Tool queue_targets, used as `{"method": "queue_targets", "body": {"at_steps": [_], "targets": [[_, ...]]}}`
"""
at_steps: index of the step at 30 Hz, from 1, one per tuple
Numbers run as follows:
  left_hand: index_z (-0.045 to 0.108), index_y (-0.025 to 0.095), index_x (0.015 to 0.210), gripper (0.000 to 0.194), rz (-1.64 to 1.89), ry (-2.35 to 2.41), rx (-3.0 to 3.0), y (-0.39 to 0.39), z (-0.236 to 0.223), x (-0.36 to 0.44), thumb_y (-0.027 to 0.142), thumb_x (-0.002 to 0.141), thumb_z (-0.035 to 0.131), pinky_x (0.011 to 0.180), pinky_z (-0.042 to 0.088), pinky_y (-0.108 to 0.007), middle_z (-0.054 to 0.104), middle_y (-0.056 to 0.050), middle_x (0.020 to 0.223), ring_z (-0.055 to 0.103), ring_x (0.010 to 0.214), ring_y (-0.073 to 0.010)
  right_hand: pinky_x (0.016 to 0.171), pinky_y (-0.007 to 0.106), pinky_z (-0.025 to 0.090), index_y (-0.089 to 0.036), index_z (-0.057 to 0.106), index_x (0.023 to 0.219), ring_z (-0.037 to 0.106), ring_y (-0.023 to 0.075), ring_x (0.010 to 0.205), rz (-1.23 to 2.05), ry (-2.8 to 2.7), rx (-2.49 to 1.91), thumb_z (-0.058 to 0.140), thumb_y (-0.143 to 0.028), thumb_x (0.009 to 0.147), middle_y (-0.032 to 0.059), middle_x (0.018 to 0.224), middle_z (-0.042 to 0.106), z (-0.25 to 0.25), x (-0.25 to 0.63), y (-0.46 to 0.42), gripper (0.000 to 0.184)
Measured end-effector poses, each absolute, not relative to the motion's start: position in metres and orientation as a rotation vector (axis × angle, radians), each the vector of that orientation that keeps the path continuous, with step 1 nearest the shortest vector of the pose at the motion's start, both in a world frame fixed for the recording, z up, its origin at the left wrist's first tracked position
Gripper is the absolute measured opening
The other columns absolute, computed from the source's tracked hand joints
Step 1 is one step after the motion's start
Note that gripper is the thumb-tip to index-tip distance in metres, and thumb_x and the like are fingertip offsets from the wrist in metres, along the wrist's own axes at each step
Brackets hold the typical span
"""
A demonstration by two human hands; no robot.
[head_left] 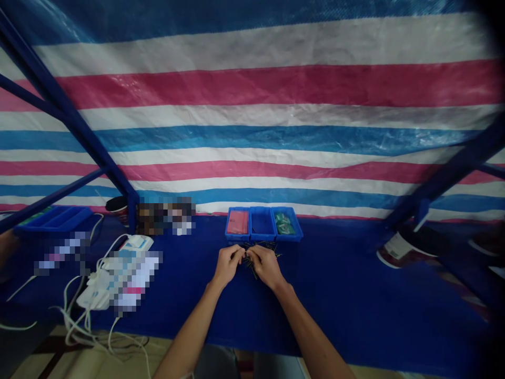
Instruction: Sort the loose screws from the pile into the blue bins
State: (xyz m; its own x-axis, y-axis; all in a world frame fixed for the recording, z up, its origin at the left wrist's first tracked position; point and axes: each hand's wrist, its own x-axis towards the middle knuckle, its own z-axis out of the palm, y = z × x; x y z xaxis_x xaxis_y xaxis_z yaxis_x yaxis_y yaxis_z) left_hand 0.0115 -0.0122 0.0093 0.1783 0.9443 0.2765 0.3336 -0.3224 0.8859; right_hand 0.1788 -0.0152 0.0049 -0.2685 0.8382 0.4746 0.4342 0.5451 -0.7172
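Both of my hands meet over a loose pile of thin dark sticks with yellowish tips (252, 268) on the blue table. My left hand (229, 263) is closed, thumb and fingers pinched together; what sits in the pinch is too small to name. Close beside it, my right hand (266, 265) is also closed in a pinch, its contents hidden by the fingers. Just beyond the hands stand three joined blue bins: the left bin (228, 231) holds pink-red flat pieces (238, 222), the middle bin (263, 223) shows its blue floor, and the right bin (298, 231) holds green pieces (284, 223).
A white power strip (97, 287) with tangled white cables (77, 329) lies to the left. Farther left is another blue tray (59, 218). Dark cup-like containers stand at left (117, 205) and right (406, 247). Blue frame posts (90, 142) rise at both sides before a striped sheet (268, 137).
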Motion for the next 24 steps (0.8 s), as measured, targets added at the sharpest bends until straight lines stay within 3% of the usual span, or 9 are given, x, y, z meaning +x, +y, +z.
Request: {"method": "queue_targets", "body": {"at_steps": [7, 14, 20, 24], "targets": [[0.061, 0.015, 0.067, 0.042, 1.141, 1.227, 1.766, -0.012, 0.007, 0.010, 0.041, 0.097, 0.049, 0.057, 0.034, -0.022, 0.052, 0.002, 0.053, 0.049, 0.053, -0.0117, 0.070, 0.026, 0.049, -0.023, 0.073, 0.099, 0.066, 0.0168, 0.073, 0.498, -1.850, -1.002, 0.052, -0.018, 0.097, 0.0033, 0.084, 0.069, 0.001, 0.183, -0.013, 0.022], [0.059, 0.016, 0.068, 0.043, 1.145, 1.195, 1.652, -0.009, 0.001, 0.008, 0.046, 0.096, 0.048, 0.055, 0.034, -0.022, 0.050, 0.002, 0.054, 0.047, 0.052, -0.0119, 0.080, 0.026, 0.053, -0.023, 0.073, 0.101, 0.071, 0.0168, 0.088, 0.288, -1.938, -0.950, 0.044, -0.008, 0.095, 0.0030, 0.097, 0.075, -0.001, 0.198, -0.010, 0.033], [0.056, 0.016, 0.068, 0.043, 1.228, 1.204, 1.566, -0.006, -0.003, 0.006, 0.049, 0.095, 0.048, 0.053, 0.033, -0.022, 0.047, 0.003, 0.054, 0.044, 0.051, -0.0109, 0.074, 0.025, 0.048, -0.021, 0.070, 0.095, 0.069, 0.0183, 0.082, 0.165, -1.808, -1.213, 0.049, -0.025, 0.100, 0.0052, 0.091, 0.074, 0.022, 0.220, 0.002, 0.022], [0.057, 0.016, 0.070, 0.043, 1.203, 1.205, 1.615, -0.007, -0.002, 0.007, 0.049, 0.096, 0.048, 0.055, 0.034, -0.022, 0.048, 0.003, 0.055, 0.046, 0.052, -0.0108, 0.058, 0.025, 0.036, -0.019, 0.066, 0.077, 0.065, 0.0184, 0.068, -0.044, -1.852, -1.480, 0.047, -0.033, 0.101, 0.0073, 0.074, 0.070, 0.039, 0.227, 0.031, 0.034]]}}
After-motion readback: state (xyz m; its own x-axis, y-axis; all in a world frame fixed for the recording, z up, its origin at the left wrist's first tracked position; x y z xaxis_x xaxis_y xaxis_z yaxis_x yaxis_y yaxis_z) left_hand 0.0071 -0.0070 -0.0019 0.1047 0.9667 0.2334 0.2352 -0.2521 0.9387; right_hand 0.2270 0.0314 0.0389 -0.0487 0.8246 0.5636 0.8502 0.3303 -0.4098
